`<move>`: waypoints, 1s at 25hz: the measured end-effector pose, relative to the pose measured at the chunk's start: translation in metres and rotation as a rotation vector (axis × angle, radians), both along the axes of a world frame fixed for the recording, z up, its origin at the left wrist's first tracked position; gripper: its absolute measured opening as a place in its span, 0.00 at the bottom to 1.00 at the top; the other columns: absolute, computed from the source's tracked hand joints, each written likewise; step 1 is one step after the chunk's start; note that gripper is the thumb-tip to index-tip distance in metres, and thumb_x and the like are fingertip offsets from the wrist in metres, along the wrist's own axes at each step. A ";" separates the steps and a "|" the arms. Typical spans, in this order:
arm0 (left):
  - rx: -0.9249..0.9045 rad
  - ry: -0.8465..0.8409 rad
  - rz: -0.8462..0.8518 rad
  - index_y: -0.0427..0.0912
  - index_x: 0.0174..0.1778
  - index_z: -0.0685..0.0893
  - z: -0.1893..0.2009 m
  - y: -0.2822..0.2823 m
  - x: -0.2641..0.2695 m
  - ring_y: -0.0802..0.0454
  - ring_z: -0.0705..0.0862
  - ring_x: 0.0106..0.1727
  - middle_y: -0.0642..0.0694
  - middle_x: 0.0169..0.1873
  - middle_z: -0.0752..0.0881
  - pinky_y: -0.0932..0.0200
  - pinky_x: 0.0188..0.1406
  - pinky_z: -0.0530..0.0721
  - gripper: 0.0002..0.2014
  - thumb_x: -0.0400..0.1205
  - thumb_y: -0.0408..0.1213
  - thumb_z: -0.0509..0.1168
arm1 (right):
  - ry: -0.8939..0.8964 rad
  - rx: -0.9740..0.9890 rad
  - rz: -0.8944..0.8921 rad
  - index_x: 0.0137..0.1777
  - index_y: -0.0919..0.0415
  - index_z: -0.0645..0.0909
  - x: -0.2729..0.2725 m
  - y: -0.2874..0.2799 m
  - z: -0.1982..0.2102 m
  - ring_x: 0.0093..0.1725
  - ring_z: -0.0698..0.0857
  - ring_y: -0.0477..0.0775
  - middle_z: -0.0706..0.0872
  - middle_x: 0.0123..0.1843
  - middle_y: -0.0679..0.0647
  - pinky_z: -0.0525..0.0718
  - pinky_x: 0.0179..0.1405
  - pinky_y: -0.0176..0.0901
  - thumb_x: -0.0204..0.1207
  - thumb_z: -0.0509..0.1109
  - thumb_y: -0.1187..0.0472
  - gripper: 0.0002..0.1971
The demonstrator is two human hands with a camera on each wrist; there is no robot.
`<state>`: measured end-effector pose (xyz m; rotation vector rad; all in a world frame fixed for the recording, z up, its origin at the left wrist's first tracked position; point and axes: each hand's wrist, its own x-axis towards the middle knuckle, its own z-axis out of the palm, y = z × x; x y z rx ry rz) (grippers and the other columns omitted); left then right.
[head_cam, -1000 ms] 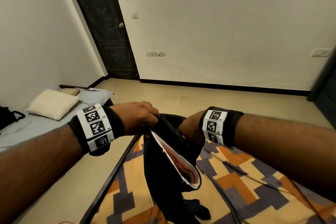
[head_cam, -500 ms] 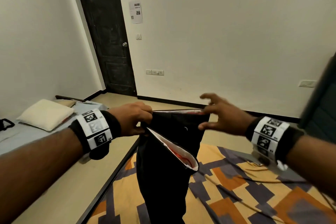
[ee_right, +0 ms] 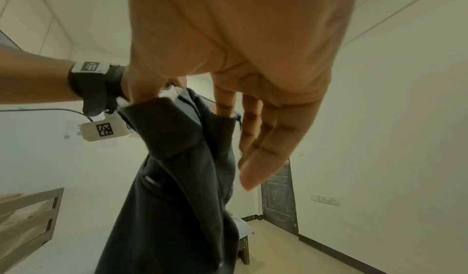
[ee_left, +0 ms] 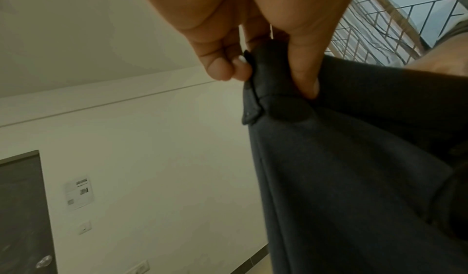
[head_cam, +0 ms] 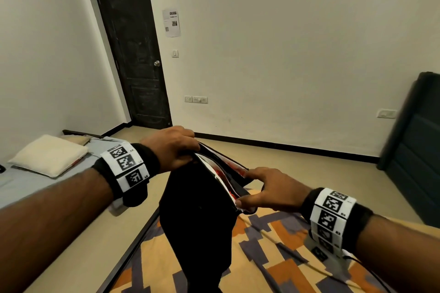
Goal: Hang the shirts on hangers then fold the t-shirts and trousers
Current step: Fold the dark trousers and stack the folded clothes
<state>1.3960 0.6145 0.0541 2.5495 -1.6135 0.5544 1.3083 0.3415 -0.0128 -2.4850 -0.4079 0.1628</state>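
Note:
Black trousers (head_cam: pixel 197 221) hang from both hands above the bed, the waistband open and showing a white and red lining. My left hand (head_cam: pixel 188 150) grips the far left end of the waistband, fingers curled over it; the left wrist view shows thumb and fingers of that left hand (ee_left: pixel 276 66) pinching the dark trousers (ee_left: pixel 354 158). My right hand (head_cam: pixel 245 189) holds the near right part of the waistband between thumb and index finger. In the right wrist view the right hand's other fingers (ee_right: pixel 263 148) lie straight beside the trousers (ee_right: pixel 172 178). The legs hang down out of view.
A bed with an orange, purple and yellow patterned sheet (head_cam: pixel 297 257) lies below the trousers. A floor mattress with a cream pillow (head_cam: pixel 50 154) is at the left. A dark door (head_cam: pixel 133 54) stands ahead, a dark cabinet (head_cam: pixel 414 150) at the right.
My right hand has left the far corner of the waistband and come down and nearer, now holding its near edge. The left hand keeps its grip and has risen slightly.

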 end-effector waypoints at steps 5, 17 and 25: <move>-0.007 0.013 0.019 0.45 0.47 0.90 0.002 0.002 -0.005 0.53 0.79 0.36 0.48 0.35 0.84 0.68 0.32 0.70 0.13 0.68 0.30 0.77 | -0.044 -0.215 -0.118 0.72 0.41 0.73 0.005 0.014 0.003 0.41 0.81 0.39 0.81 0.60 0.44 0.81 0.34 0.31 0.75 0.69 0.49 0.24; -0.349 -0.129 0.128 0.38 0.36 0.85 0.094 -0.028 0.034 0.45 0.78 0.42 0.41 0.41 0.80 0.50 0.51 0.79 0.18 0.66 0.51 0.63 | -0.499 -0.520 -0.255 0.44 0.61 0.85 0.030 -0.021 0.231 0.44 0.86 0.62 0.87 0.44 0.60 0.85 0.43 0.53 0.72 0.72 0.62 0.04; -0.467 0.130 0.141 0.53 0.28 0.74 0.169 -0.098 -0.001 0.48 0.78 0.34 0.53 0.26 0.77 0.60 0.35 0.76 0.10 0.66 0.46 0.70 | -0.422 -0.480 -0.406 0.38 0.60 0.84 -0.036 -0.081 0.293 0.17 0.76 0.50 0.79 0.16 0.51 0.75 0.24 0.37 0.74 0.67 0.67 0.05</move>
